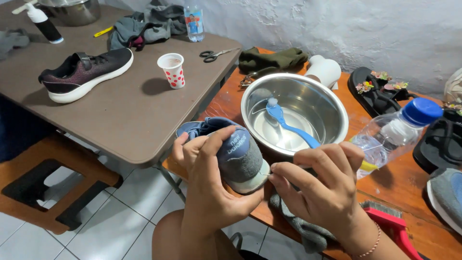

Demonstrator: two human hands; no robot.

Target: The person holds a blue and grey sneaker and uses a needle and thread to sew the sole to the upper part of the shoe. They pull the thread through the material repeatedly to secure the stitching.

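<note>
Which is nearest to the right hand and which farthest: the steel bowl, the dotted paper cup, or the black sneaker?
From the right hand, in the head view:
1. Steel bowl, just above it on the orange table.
2. Dotted paper cup, up left on the brown table.
3. Black sneaker, farther left on that same table.

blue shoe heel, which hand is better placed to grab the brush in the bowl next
Right, probably. The right hand only pinches at the heel of the blue shoe, close to the blue brush in the steel bowl. The left hand grips the shoe.
</note>
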